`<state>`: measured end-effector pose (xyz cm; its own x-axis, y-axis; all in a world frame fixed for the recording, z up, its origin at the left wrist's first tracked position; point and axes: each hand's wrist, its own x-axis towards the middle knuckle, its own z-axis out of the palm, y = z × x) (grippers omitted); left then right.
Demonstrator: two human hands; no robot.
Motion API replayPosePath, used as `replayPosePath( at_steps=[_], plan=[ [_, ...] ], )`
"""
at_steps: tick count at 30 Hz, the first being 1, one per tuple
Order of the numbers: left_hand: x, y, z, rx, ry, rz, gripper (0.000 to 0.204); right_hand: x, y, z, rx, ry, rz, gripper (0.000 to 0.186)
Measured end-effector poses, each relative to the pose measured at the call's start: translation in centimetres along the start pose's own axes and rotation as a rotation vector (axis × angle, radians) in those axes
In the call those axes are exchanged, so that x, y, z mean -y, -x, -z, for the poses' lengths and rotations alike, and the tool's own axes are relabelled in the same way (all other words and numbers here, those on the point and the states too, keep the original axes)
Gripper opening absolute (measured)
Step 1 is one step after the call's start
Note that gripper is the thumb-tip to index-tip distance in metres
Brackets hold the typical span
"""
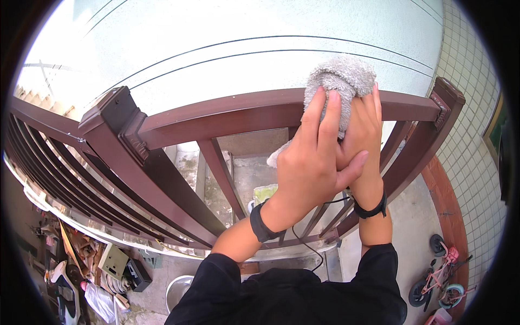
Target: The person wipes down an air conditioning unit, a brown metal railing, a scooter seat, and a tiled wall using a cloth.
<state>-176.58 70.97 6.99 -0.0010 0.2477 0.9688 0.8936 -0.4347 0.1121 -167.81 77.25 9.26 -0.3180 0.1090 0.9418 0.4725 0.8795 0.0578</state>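
Observation:
A grey terry cloth is bunched over the brown top rail of a railing, and one corner hangs below the rail. My left hand lies across my right, its fingers pressing the cloth and its thumb stretched toward my right wrist. Behind it, my right hand grips the cloth on the rail; some of its fingers are hidden by the left hand and the cloth. Each wrist wears a black band, and a thin black cable hangs between my forearms.
Brown posts stand left and right of my hands. At lower left, piled clutter lies near a metal basin. A small pink bicycle is at lower right, beside a tiled wall.

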Motion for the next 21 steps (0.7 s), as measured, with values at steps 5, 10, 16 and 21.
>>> replayPosePath(
  at_steps=[5, 10, 16, 21],
  plan=[
    [-4.5, -1.4, -6.6, 0.053, 0.154, -0.009, 0.076, -6.5, 2.4, 5.0, 0.014, 0.169, -0.08, 0.034],
    [-6.5, -1.9, -10.2, 0.103, 0.17, -0.025, 0.074, -10.1, 3.4, 6.7, -0.012, 0.203, -0.029, 0.034],
    [-6.0, -1.7, -9.6, 0.109, 0.157, 0.012, 0.074, -10.1, 3.7, 5.6, 0.012, 0.114, -0.128, 0.039],
    [-4.4, -1.1, -7.3, 0.045, 0.098, 0.022, 0.073, -7.9, 2.8, 3.0, -0.047, 0.064, -0.061, 0.046]
  ],
)
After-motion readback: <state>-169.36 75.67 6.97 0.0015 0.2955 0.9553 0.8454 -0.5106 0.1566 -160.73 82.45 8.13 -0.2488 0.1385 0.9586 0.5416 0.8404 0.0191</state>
